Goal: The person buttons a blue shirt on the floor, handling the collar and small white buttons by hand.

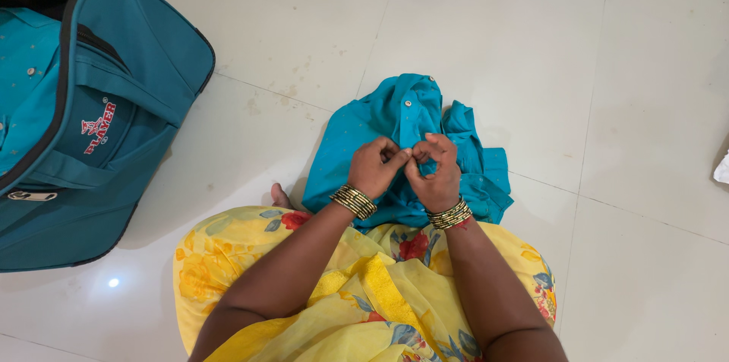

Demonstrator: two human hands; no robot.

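Can't really see what the fingertips are pinching, since both hands bunch together right over the button strip of the teal shirt. Left hand and right hand are curled shut on the fabric, knuckles nearly touching. The shirt is crumpled on the white tile floor, just past the knees and yellow floral dress. A teal bag, cut off at the left edge, lies well apart.

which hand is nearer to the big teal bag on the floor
Left. The left hand grips the teal shirt on the side toward the teal bag; the right hand touches it, on the side away from the bag.
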